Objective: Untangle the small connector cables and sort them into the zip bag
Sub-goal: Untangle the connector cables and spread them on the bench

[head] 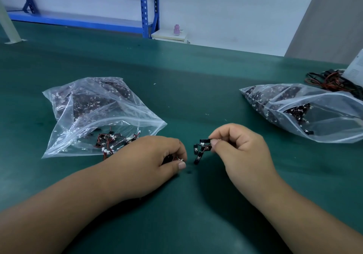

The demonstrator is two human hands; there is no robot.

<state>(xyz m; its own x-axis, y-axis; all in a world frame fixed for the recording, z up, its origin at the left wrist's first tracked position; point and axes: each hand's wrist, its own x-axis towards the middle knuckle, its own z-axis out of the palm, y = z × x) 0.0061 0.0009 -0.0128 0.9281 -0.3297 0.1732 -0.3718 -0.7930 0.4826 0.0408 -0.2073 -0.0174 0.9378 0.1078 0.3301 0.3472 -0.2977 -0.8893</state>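
Green is most of what I get on the head cam, since the mat (196,81) covers the whole bench. The left hand (157,159) sits low on the mat with its fingers curled round a little clump of red and black cables (175,159) with white plugs, thumb pressed against it. The right hand (241,149) is just beside it and a bit higher, thumb and forefinger pinching a second bunch (201,149) whose black connectors dangle toward the mat. The hands are close but not touching, and I can't tell whether any wire runs between the two bunches.

The left zip bag (94,116) lies on the mat just beyond the left hand, mouth open toward the person. It has a dark mass of cables packed in the back and some loose cables (115,142) in the mouth, a few of them poking out past the edge next to the wrist. The right zip bag (306,112) is well off to the right, also stuffed with dark cables and white plugs.

Further back on the right there's a wire pile (330,81) in red and black, partly under a white sheet (355,69). Past the bench I see a blue shelf (145,8) and a small pink bottle (177,29) on a white box (169,36)
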